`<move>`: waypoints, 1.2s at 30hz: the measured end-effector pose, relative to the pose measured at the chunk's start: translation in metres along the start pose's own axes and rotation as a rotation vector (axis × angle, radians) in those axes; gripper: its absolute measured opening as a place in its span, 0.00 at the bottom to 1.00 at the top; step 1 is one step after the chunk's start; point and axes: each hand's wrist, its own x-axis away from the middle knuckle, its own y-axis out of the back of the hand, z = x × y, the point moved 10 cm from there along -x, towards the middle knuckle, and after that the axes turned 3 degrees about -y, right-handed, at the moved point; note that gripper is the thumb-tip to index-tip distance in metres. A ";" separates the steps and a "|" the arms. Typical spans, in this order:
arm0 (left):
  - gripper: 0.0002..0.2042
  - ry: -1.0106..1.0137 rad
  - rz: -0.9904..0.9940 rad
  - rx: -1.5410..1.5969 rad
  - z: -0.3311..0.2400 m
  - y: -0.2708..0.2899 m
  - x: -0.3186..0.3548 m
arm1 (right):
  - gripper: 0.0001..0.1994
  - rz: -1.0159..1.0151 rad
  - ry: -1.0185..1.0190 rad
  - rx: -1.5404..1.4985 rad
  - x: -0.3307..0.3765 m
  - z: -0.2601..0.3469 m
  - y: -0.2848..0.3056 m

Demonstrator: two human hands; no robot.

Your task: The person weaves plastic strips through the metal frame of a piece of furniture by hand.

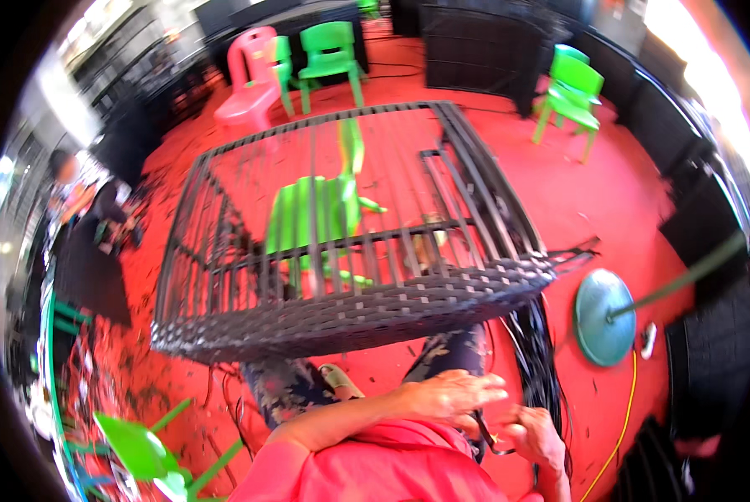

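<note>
A large black woven frame (350,303), with a plaited near edge and long slats behind it, lies across my knees. Close to my body, my left hand (454,393) stretches its fingers toward the right. A thin dark strip (483,430) comes out from beneath those fingers and curves toward my right hand. My right hand (532,433) is curled, its fingertips closed at the strip's lower part. How the strip passes under my left hand is hidden. Loose black strands (580,253) stick out from the frame's right corner.
A bundle of long black strips (530,347) lies right of my legs. Beyond it stands a round blue-green base with a pole (603,318). Green chairs (572,96) and a pink chair (249,79) stand farther off. A person (90,201) sits at the left.
</note>
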 end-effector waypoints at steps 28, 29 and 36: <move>0.20 0.067 -0.913 1.067 0.037 0.105 0.128 | 0.05 -0.302 -0.626 0.117 0.113 -0.223 0.118; 0.21 0.060 -0.917 1.041 0.037 0.105 0.125 | 0.05 -0.293 -0.600 0.180 0.119 -0.224 0.118; 0.17 0.130 -0.450 0.877 0.014 0.020 0.040 | 0.30 0.109 -0.150 -0.358 -0.036 -0.030 0.002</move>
